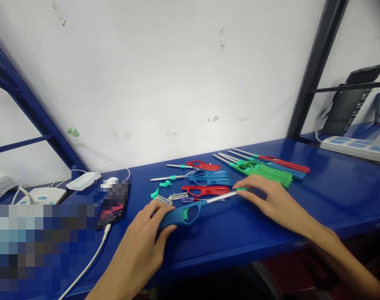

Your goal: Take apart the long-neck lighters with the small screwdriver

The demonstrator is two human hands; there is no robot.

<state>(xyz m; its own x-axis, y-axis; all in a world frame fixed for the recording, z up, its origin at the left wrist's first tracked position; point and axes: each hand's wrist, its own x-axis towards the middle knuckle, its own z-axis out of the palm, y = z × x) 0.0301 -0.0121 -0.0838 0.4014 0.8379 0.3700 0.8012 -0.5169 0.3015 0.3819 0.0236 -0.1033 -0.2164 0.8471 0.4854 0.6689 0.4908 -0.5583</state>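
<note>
My left hand [146, 237] is closed around the handle end of a blue long-nosed gas lighter [174, 215] with a green trigger. Its metal tube [221, 197] points to the right. At the tube's far end, my right hand [264, 196] pinches a small green sleeve [240, 189] between thumb and fingers. Whether the sleeve sits around the tube or just against its tip, I cannot tell. Behind the lighter lie a red handle shell [205, 190], a blue opened handle [211, 177] and a small screwdriver [190, 200]. Two clear fuel tanks [178, 196] rest near my left fingers.
Several whole lighters, green [271, 171], blue and red [286, 163], lie at the back right. Loose green triggers [165, 183] and another red shell [205, 165] are behind. A phone [115, 204] with a white cable [86, 266] is left. A white wall [165, 83] stands behind.
</note>
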